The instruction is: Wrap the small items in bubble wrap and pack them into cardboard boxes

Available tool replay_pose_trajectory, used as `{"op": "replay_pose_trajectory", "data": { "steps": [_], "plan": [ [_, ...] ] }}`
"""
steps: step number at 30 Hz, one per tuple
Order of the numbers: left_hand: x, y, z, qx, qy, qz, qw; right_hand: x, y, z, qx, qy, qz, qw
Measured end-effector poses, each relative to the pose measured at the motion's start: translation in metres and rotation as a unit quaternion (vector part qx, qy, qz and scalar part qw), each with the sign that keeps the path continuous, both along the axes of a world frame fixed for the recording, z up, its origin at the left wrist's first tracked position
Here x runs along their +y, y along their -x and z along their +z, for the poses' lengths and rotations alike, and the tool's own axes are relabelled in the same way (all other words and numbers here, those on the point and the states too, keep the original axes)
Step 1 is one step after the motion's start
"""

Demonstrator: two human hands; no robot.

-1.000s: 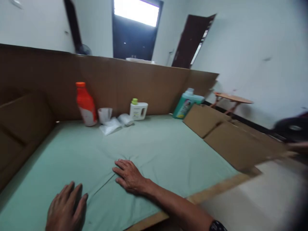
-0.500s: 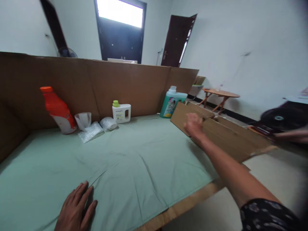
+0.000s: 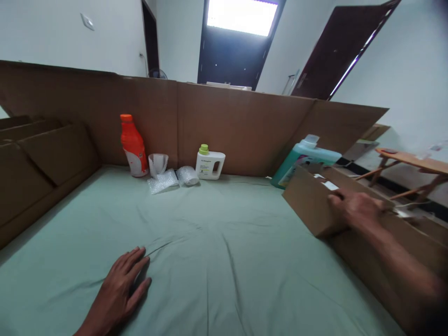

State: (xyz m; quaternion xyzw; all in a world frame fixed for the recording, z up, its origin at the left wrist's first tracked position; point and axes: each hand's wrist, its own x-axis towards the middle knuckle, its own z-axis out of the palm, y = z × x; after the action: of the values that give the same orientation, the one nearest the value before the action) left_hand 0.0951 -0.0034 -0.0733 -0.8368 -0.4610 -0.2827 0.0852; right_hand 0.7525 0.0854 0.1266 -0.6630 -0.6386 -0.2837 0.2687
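Observation:
My left hand (image 3: 119, 291) lies flat, fingers apart, on the pale green cloth (image 3: 217, 233) near the front edge. My right hand (image 3: 353, 207) grips the top edge of a brown cardboard box (image 3: 310, 205) at the right side of the cloth. Behind the box stands a teal detergent bottle (image 3: 301, 156), partly hidden by it. Along the back wall of cardboard stand an orange bottle (image 3: 133, 145), a small clear cup (image 3: 157, 164), bubble wrap pieces (image 3: 173, 178) and a white bottle with a green cap (image 3: 209, 163).
A tall cardboard wall (image 3: 224, 123) runs along the back and folded cardboard (image 3: 38, 163) lines the left side. More flat cardboard (image 3: 385, 261) lies under my right arm. A small wooden table (image 3: 409, 163) stands at the far right, with dark doors behind.
My right hand went from lying on the cloth to the cardboard box at the right and now grips its edge. My left hand stayed on the cloth. The view swung right.

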Motion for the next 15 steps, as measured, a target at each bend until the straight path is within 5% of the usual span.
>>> {"op": "replay_pose_trajectory", "data": {
  "steps": [4,10,15],
  "plan": [
    [0.001,0.000,-0.002,-0.009,-0.002,-0.006,1.000,-0.034,0.069,-0.015,-0.002,0.044,0.001,0.999],
    [0.002,-0.002,-0.002,-0.064,0.046,0.008,0.997,-0.095,0.199,-0.007,0.019,0.065,0.204,0.977],
    [0.001,-0.013,0.005,-0.192,0.081,0.019,0.978,-0.140,0.245,-0.020,0.111,0.031,0.202,0.973]
  ]
}}
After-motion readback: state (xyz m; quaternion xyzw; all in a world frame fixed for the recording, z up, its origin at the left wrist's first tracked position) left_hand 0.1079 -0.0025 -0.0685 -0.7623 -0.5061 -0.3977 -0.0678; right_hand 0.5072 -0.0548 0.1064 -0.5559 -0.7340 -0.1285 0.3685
